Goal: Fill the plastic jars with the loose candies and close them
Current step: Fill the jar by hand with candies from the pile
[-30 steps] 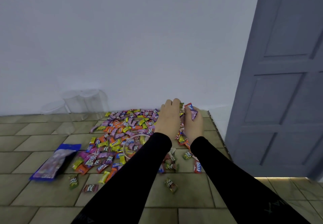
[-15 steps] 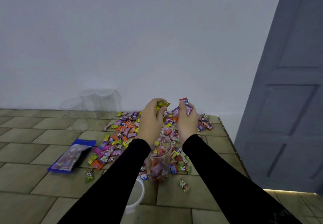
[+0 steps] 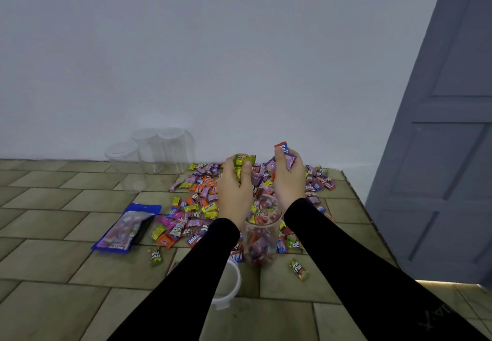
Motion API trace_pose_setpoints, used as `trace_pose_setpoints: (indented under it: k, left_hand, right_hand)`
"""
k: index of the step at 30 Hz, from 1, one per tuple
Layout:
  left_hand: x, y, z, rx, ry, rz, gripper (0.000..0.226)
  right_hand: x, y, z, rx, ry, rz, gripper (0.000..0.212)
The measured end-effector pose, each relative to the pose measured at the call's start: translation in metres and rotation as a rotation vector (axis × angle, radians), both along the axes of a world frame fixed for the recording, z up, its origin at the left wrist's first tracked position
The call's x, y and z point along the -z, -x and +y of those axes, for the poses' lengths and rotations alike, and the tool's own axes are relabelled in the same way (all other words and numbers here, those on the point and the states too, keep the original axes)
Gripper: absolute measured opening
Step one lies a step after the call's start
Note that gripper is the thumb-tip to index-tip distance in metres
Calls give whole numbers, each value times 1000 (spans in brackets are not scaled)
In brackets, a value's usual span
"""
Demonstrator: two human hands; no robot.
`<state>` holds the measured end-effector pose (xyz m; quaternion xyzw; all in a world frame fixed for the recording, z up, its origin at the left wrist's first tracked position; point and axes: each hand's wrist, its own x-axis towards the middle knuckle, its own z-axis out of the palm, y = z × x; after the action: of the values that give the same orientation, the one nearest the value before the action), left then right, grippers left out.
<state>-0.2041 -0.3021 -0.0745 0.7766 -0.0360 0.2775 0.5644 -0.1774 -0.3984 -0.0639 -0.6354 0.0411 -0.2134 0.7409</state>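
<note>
A clear plastic jar (image 3: 262, 237), open and partly filled with candies, stands on the tiled surface between my forearms. My left hand (image 3: 235, 186) grips a bunch of candies, a green wrapper sticking out on top. My right hand (image 3: 288, 178) grips another bunch with purple and red-blue wrappers. Both hands hover just above and behind the jar's mouth. A wide heap of loose wrapped candies (image 3: 197, 202) lies around and behind the jar. A white lid (image 3: 229, 284) lies by my left forearm, partly hidden.
Three empty clear jars (image 3: 149, 154) stand at the wall to the back left. A blue candy bag (image 3: 125, 227) lies flat on the left. A grey door (image 3: 447, 154) rises at the right, past the surface's right edge. Stray candies (image 3: 299, 269) lie near the jar.
Both hands scooped candies from the pile and lifted them up and back over the jar. The view has shifted, bringing the jar and the lid into sight.
</note>
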Motion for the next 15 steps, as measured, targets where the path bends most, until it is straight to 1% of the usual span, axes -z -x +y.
trace_pose_setpoints:
  k: [6, 9, 12, 15]
  left_hand:
    - [9, -5, 1, 44, 42, 29, 45]
    - [11, -4, 1, 77, 69, 42, 50]
    - [13, -3, 1, 100, 110, 85, 58]
    - [13, 0, -1, 120, 84, 94, 52]
  right_hand:
    - [3, 18, -1, 76, 57, -69, 18]
    - [9, 23, 1, 123, 18, -65, 14]
    - [12, 23, 4, 161, 4, -63, 16]
    - [14, 22, 4, 145, 16, -61, 17]
